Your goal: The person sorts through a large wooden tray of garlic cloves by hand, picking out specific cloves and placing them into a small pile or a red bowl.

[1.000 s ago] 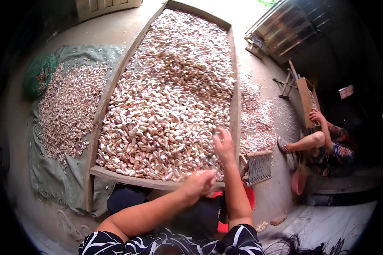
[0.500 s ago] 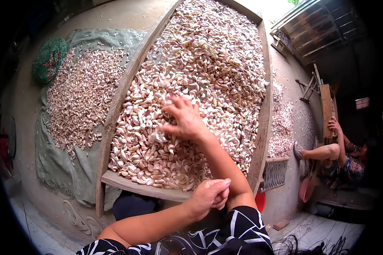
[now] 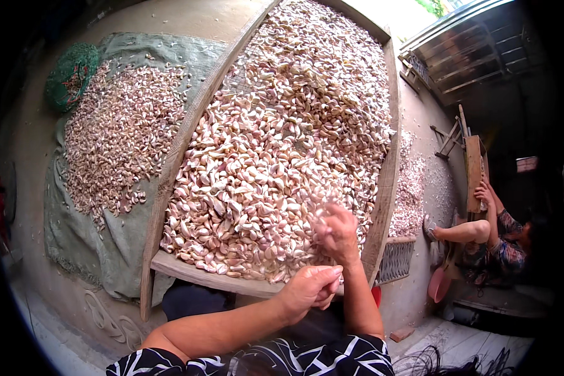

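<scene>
Garlic cloves (image 3: 250, 182) cover a large wooden-framed tray (image 3: 213, 282) in front of me; mesh shows through a thin patch near its far left. My right hand (image 3: 338, 232) is over the cloves by the tray's near right corner. Motion smears its fingers, so I cannot see whether any cloves are in them. Closed in a fist, my left hand (image 3: 310, 289) is above the tray's near rim, next to my right forearm. Whatever its curled fingers hold, if anything, is hidden.
Left of the tray, more cloves (image 3: 122, 128) lie on a green sheet (image 3: 119, 244) beside a green net bag (image 3: 72, 75). On the right are a cloves heap (image 3: 407, 194), a pink basin (image 3: 440, 285) and a seated person (image 3: 489, 241) holding a wooden box (image 3: 474, 172).
My right hand has moved right and toward me, from the tray's middle to its near right corner. My left fist has barely moved. The view has shifted slightly.
</scene>
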A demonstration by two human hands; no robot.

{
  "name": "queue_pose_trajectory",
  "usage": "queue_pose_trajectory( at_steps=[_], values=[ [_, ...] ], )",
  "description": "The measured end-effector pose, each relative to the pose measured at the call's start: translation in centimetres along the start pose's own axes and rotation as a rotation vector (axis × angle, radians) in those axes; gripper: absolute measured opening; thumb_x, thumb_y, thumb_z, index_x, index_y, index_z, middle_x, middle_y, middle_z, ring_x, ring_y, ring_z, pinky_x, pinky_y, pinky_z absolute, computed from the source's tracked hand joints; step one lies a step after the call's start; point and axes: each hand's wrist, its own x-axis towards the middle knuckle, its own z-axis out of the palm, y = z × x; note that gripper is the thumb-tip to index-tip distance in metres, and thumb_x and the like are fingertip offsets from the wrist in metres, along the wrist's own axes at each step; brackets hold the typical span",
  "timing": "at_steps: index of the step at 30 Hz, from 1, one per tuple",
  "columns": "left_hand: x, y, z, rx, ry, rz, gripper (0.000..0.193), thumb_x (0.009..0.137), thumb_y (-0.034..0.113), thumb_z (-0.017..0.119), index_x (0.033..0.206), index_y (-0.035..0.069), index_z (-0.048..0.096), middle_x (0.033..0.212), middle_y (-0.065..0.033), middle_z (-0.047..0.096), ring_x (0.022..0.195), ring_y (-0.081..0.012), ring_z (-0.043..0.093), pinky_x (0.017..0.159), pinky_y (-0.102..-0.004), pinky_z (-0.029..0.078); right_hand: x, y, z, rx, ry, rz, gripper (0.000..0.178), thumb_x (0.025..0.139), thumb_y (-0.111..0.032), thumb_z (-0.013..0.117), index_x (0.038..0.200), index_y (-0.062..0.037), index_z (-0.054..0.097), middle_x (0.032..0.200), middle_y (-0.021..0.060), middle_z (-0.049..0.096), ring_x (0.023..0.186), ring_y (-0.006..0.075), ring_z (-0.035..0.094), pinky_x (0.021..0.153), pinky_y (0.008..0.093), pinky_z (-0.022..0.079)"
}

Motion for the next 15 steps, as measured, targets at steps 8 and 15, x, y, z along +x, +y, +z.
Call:
queue_pose_trajectory(
  at_steps=[8,15],
  values=[
    [1.0,0.7,-0.5,0.012,0.086,0.005,0.031,0.086,0.024,0.040,0.060,0.007,0.040,0.045,0.0030,0.026,0.040,-0.0090,0.028,0.044,-0.0230,0.028,10.1,3.7,2.6,0.145,0.090,0.177,0.014,0.079,-0.013,0.049,0.087,-0.0018,0.053,0.076,0.0143,0.052,0.075,0.0296,0.051,0.065,0.0354,0.041],
    [0.7,1.0,-0.7,-0.025,0.072,-0.029,0.031,0.086,0.024,0.040,0.061,0.007,0.040,0.045,0.0032,0.027,0.041,-0.0083,0.028,0.045,-0.0225,0.028,11.7,0.0,5.8,0.115,-0.067,0.244,0.020,0.077,-0.020,0.053,0.088,-0.0036,0.052,0.079,0.0136,0.051,0.072,0.0270,0.053,0.064,0.0360,0.044]
  ],
)
